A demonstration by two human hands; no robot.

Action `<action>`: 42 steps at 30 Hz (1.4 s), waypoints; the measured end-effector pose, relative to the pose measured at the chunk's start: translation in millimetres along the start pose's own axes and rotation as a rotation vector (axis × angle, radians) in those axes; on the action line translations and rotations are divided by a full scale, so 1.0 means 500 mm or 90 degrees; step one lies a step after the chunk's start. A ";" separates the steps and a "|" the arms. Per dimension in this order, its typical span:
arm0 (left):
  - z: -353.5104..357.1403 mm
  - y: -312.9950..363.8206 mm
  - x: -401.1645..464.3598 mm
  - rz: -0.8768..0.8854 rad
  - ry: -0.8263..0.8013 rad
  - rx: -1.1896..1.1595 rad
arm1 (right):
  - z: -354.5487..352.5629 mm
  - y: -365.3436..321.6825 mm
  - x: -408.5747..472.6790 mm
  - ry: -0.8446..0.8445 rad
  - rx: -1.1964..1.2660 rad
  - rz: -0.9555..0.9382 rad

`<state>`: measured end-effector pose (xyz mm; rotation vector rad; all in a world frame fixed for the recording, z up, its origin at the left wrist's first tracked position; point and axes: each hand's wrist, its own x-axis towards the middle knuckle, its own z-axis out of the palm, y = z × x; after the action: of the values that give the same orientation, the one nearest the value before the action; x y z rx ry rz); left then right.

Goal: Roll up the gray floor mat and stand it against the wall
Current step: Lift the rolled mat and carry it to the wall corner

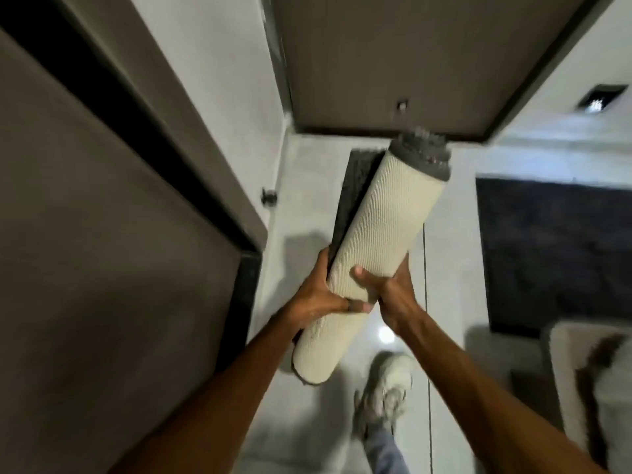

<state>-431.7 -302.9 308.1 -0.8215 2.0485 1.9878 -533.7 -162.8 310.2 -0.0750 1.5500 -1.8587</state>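
Rolled mat held off the floor in both hands.

Below the grip, a shoe (pixel 390 388) stands on the pale floor (pixel 451 254). The left hand (pixel 318 295) and right hand (pixel 390 292) clasp the mat (pixel 379 241) around its lower half, fingers wrapped tight. Beyond the grip, its gray top end tilts toward a brown door (pixel 410 63); a dark rug (pixel 554 254) lies to the right.

A brown door (pixel 85 234) fills the frame's left, a dark rug (pixel 554 254) lies at right, and a pale sneaker (pixel 390 388) shows at bottom centre.
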 end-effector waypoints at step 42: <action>-0.616 0.321 1.082 -0.020 0.471 -0.196 | 0.410 -0.241 1.346 -0.280 -0.441 0.045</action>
<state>-884.7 -749.2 214.8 -1.8695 2.0226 2.2301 -1000.2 -695.3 217.9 -0.6823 1.7588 -1.0759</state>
